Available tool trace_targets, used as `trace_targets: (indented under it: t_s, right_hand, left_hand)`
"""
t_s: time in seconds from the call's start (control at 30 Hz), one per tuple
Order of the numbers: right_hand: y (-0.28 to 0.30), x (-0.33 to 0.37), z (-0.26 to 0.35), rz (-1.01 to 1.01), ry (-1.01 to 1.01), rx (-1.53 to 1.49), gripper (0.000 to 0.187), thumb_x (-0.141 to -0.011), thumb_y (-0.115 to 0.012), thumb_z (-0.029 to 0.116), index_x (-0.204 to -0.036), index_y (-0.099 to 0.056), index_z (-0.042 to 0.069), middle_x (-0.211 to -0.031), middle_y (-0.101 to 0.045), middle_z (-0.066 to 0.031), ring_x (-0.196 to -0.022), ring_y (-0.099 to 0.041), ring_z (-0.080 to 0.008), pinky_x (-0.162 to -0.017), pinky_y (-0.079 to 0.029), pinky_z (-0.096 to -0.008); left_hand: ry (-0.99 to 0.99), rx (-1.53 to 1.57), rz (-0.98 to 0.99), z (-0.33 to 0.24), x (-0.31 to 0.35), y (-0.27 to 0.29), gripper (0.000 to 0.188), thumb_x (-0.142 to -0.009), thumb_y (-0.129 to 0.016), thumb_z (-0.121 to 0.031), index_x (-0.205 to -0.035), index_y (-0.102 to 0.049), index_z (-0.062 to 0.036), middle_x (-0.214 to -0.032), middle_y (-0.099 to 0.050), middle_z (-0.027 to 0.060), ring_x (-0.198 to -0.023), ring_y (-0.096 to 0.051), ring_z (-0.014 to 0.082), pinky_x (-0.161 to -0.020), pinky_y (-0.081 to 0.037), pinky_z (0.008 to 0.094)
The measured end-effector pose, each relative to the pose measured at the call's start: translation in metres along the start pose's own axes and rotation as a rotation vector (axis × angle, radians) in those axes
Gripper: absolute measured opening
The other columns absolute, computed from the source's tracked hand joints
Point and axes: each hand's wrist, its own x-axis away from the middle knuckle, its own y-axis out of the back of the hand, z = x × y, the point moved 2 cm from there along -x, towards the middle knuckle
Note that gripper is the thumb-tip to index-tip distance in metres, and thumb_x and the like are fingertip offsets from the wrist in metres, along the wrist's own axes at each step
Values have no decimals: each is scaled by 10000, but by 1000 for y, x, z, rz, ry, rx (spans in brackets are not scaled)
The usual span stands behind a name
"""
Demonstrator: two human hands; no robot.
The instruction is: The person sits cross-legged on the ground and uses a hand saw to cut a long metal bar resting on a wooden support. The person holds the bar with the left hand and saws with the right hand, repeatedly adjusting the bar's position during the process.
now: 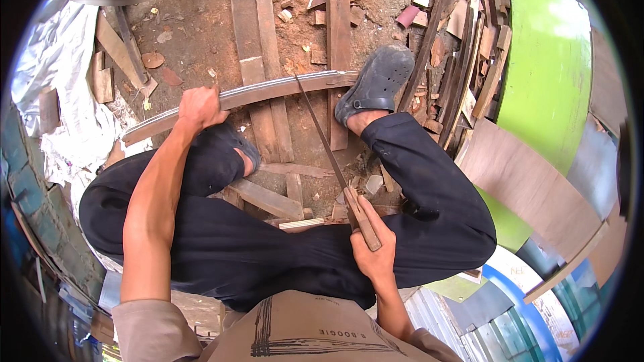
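My left hand (pixel 201 106) is closed over a long, narrow wooden strip (pixel 268 90) with pale lines along its top edge. The strip lies across several planks, and its right end meets the grey clog (pixel 380 82) on my right foot. My right hand (pixel 376 238) grips the wooden handle of a handsaw (pixel 329 147). From that hand the thin dark blade slants away to the strip, its tip at the strip's edge right of my left hand. Whether the teeth have cut in cannot be made out. My left foot (pixel 245 149) is just below the strip.
Flat planks (pixel 267 60) lie on the dirt floor beneath the strip. Offcuts and stacked wood (pixel 463 67) line the right, beside a lime-green curved panel (pixel 547 60) and a brown board (pixel 530 181). White crumpled sheeting (pixel 64 74) is at left.
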Motion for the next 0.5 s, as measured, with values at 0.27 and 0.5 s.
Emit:
trace_targets:
  t_s: [0.27, 0.5]
  right_hand:
    - [-57, -93, -35, -77, 115, 42, 606, -851, -579, -35, -1456, -548, -17, -1387, -652, -192, -1287, -616, -225, -1076, -445, -314]
    - [-59, -97, -35, -82, 81, -105, 609, -830, -563, -78, -1439, -544, -61, -1390, -640, -240, -1307, -613, -258, -1093, -443, -336]
  left_hand:
    - [-13, 5, -3, -2, -4, 3, 444, -764, -717, -394, -958, -719, 5, -824, -725, 265, -814, -733, 415, -766, -588, 490]
    - [-4, -3, 19, -12, -8, 9, 441, -761, -717, -397, -980, -720, -14, -834, -729, 256, -821, -730, 420, -775, -585, 495]
